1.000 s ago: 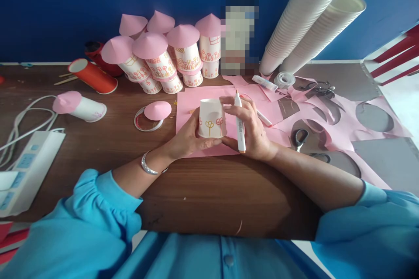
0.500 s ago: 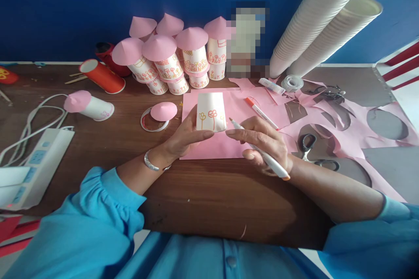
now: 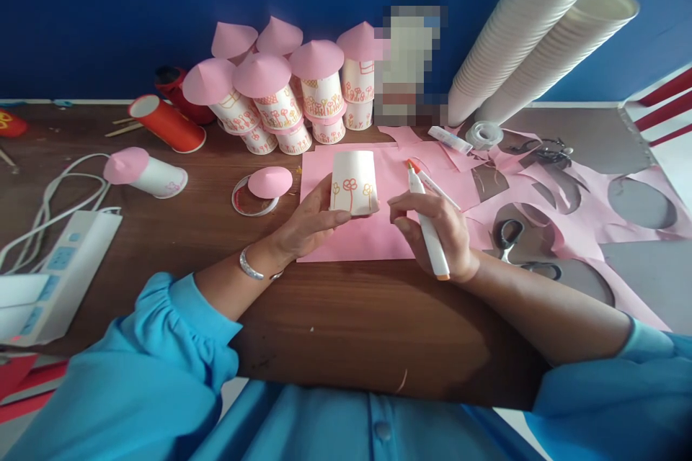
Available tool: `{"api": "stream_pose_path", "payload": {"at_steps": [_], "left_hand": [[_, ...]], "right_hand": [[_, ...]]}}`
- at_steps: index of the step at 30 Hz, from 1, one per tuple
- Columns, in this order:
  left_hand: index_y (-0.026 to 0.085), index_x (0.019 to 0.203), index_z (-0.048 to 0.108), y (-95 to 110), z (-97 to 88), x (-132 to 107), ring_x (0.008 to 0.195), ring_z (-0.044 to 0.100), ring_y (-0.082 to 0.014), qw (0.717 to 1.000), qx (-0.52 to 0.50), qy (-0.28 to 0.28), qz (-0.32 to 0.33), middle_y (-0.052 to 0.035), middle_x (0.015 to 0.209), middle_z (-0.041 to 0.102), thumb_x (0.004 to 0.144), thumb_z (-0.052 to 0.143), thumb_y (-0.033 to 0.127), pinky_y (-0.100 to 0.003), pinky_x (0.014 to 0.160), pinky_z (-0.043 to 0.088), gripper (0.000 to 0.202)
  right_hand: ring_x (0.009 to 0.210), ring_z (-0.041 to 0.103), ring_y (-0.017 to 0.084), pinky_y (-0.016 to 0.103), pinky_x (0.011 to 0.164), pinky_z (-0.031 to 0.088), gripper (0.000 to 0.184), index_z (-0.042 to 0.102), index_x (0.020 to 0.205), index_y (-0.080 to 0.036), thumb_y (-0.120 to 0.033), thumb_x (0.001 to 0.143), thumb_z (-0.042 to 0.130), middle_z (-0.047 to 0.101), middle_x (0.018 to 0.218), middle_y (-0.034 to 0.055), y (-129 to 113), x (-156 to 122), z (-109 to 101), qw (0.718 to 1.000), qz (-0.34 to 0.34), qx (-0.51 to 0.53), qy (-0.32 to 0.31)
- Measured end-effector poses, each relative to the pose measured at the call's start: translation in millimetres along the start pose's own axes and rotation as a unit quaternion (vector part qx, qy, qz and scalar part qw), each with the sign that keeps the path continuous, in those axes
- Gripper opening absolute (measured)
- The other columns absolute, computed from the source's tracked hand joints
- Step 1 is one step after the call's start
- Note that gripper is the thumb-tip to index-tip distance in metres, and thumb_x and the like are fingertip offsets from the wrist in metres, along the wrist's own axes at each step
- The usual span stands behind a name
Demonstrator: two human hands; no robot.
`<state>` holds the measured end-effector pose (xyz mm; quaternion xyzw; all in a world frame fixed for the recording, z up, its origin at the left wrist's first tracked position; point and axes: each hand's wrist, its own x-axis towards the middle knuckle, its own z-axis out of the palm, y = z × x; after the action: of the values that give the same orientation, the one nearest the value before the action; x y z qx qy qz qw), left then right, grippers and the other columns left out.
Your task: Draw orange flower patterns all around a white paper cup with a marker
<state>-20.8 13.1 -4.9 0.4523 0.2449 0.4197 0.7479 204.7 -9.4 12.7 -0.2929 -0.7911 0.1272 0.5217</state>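
An upside-down white paper cup [image 3: 354, 182] with small orange and red flowers drawn on it stands on a pink paper sheet [image 3: 373, 234]. My left hand [image 3: 311, 222] is closed round its left side and rim. My right hand [image 3: 437, 227], just right of the cup, grips a white marker [image 3: 426, 227] with its tip pointing up and away, a little clear of the cup. A second marker [image 3: 432, 184] lies on the pink sheet behind my right hand.
Several decorated cups with pink cone lids [image 3: 281, 94] stand at the back. Two long stacks of white cups [image 3: 535, 29] lean at the right. Scissors [image 3: 508, 238], tape roll [image 3: 484, 133], pink offcuts [image 3: 595, 209], a red cup [image 3: 165, 122], a power strip [image 3: 48, 274] lie around.
My left hand turned the cup, showing more flowers. My right hand swung the marker from lying low toward the cup to tip-up beside it.
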Motion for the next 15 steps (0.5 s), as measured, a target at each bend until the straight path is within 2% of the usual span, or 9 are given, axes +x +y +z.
{"api": "stream_pose_path", "payload": {"at_steps": [3,6,9,12,15], "left_hand": [[0.027,0.13,0.064,-0.8,-0.7,0.3,0.119,0.071,-0.029,1.0,0.005,-0.003,0.007,-0.0074,0.125,0.075,0.083,0.084,0.031,-0.051,0.108,0.054,0.051],[0.028,0.13,0.065,-2.7,-1.2,0.6,0.116,0.071,-0.0243,1.0,0.011,-0.008,0.018,-0.0055,0.124,0.074,0.082,0.084,0.029,-0.044,0.105,0.054,0.052],[0.028,0.13,0.064,-4.4,-1.1,1.1,0.113,0.07,-0.024,0.999,0.029,-0.007,0.018,-0.0056,0.121,0.074,0.08,0.085,0.031,-0.042,0.101,0.054,0.054],[0.026,0.13,0.062,-4.9,-0.5,1.2,0.112,0.069,-0.0275,0.999,0.05,-0.006,0.008,-0.0076,0.119,0.074,0.079,0.086,0.037,-0.044,0.099,0.053,0.058],[0.026,0.132,0.059,-5.2,-0.7,0.8,0.116,0.068,-0.0296,0.998,0.06,-0.011,0.004,-0.0085,0.122,0.073,0.078,0.087,0.039,-0.047,0.1,0.053,0.062]], "right_hand": [[0.079,0.071,0.02,0.036,0.07,0.063,0.034,0.057,0.127,-0.026,-0.023,0.097,0.071,0.072,0.094,0.0032,2.4,0.0,0.4,0.999,-0.033,-0.013,-0.004],[0.089,0.074,0.023,0.04,0.075,0.064,0.041,0.057,0.128,-0.027,-0.025,0.093,0.077,0.074,0.103,0.0056,5.8,-0.6,1.6,0.999,-0.028,-0.023,-0.003],[0.08,0.072,0.021,0.036,0.069,0.062,0.038,0.059,0.125,-0.026,-0.025,0.092,0.079,0.075,0.097,0.0045,7.3,-0.6,3.2,0.999,-0.018,-0.025,-0.008],[0.07,0.069,0.018,0.031,0.061,0.057,0.03,0.062,0.119,-0.026,-0.023,0.094,0.076,0.073,0.086,0.001,6.3,0.0,4.8,0.999,-0.021,-0.039,-0.011],[0.066,0.069,0.016,0.028,0.06,0.056,0.025,0.062,0.116,-0.025,-0.021,0.095,0.074,0.072,0.081,-0.001,5.3,0.1,6.7,0.999,-0.006,-0.038,-0.015]]}}
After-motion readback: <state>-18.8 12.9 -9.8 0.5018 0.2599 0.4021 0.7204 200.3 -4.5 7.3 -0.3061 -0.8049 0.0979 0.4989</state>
